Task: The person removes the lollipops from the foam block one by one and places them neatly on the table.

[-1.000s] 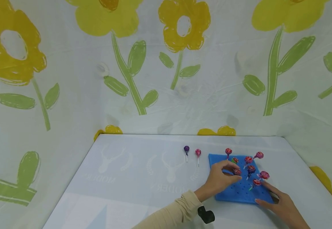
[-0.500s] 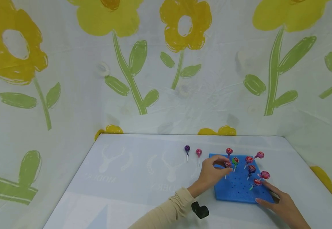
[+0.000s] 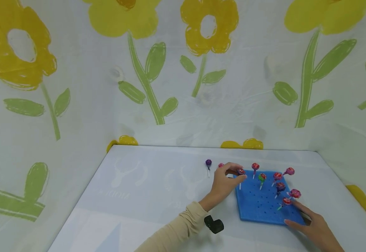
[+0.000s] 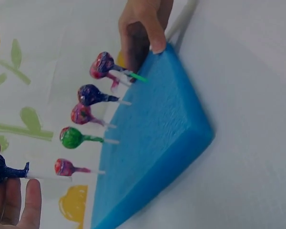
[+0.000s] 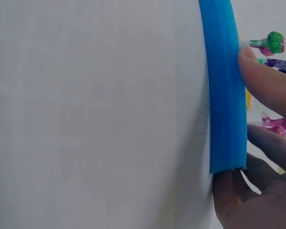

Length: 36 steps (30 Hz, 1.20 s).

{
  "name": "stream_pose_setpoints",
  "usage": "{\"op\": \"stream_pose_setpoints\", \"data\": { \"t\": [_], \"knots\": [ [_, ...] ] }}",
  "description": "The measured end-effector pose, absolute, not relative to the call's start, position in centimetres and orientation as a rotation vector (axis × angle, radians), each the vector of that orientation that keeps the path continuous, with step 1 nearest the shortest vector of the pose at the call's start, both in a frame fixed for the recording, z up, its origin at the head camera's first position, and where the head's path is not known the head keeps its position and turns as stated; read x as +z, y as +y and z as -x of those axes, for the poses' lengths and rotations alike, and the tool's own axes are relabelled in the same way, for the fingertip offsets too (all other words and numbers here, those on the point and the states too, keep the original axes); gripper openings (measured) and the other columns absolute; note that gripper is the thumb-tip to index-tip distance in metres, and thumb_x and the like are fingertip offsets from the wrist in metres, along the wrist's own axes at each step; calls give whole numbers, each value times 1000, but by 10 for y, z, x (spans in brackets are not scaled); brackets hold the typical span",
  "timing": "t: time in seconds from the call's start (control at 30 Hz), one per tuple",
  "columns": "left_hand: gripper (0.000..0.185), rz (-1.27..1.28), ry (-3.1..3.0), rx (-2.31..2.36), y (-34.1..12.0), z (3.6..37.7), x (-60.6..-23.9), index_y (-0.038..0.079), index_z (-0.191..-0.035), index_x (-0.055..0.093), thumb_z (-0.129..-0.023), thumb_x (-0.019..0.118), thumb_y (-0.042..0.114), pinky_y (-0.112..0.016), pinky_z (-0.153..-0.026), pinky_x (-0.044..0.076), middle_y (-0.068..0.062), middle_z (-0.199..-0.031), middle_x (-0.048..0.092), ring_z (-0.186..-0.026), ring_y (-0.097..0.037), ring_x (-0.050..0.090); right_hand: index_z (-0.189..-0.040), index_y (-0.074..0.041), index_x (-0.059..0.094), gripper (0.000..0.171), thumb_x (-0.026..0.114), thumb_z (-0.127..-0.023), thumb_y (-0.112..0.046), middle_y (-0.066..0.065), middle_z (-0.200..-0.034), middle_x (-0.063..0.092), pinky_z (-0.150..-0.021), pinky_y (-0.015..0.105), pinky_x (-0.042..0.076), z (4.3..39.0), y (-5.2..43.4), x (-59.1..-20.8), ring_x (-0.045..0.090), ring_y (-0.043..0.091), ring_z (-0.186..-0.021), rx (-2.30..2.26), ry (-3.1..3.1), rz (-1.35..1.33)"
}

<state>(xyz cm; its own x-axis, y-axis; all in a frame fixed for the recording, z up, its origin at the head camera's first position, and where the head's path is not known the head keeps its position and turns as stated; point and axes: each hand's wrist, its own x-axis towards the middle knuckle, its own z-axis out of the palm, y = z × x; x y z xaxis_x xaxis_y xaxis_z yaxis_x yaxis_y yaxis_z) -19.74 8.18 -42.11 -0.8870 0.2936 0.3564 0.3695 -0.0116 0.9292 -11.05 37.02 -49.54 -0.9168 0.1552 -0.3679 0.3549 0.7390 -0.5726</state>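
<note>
My left hand [image 3: 223, 183] pinches a dark-wrapped lollipop [image 3: 241, 172] by its head, over the left edge of a blue foam block [image 3: 253, 210]. In the left wrist view this lollipop [image 4: 0, 170] has a dark blue wrapper and its white stick hangs free, apart from the block. My right hand [image 3: 318, 227] grips the block's near right corner; the right wrist view has the thumb [image 5: 264, 83] on the edge and other fingers round the corner. Several lollipops stand in the block, among them a green one [image 3: 262, 177] and a dark blue one [image 3: 280, 187].
On the white table [image 3: 132, 196], left of the block, lie a purple lollipop [image 3: 208, 163] and a pink one [image 3: 221, 165] partly behind my left hand. Small holes dot the block's top. A flower-printed cloth [image 3: 233, 87] rises behind the table.
My left hand has moved left and away, carrying the lollipop from above the block's middle to its left edge. My right hand has stayed at the corner.
</note>
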Motion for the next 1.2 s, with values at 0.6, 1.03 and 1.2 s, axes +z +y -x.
{"op": "stream_pose_setpoints", "data": {
  "t": [0.6, 1.03, 1.2],
  "knots": [
    [23, 612, -1994, -2165, 57, 241, -445, 8, -105, 67, -83, 73, 11, -29, -63, 56, -5, -95, 66, -82, -19, 63, -145, 6, 20, 113, 67, -72, -66, 44, -138, 17, -93, 67, 29, 112, 371, -495, 21, 60, -123, -948, 2662, -398],
    [23, 512, -2039, -2177, 39, 231, -419, -3, -106, 65, -84, 68, 1, -39, -67, 57, -19, -99, 65, -79, -16, 62, -144, 7, 20, 113, 67, -72, -66, 44, -138, 16, -93, 65, 32, 112, 373, -498, 22, 61, -123, -955, 2654, -401],
    [22, 440, -2077, -2188, 33, 231, -418, -2, -107, 65, -85, 68, 2, -45, -69, 56, -19, -99, 64, -79, -21, 63, -145, 6, 20, 110, 67, -74, -63, 43, -139, 16, -93, 64, 33, 111, 374, -500, 22, 60, -124, -945, 2650, -406]
  ]
}}
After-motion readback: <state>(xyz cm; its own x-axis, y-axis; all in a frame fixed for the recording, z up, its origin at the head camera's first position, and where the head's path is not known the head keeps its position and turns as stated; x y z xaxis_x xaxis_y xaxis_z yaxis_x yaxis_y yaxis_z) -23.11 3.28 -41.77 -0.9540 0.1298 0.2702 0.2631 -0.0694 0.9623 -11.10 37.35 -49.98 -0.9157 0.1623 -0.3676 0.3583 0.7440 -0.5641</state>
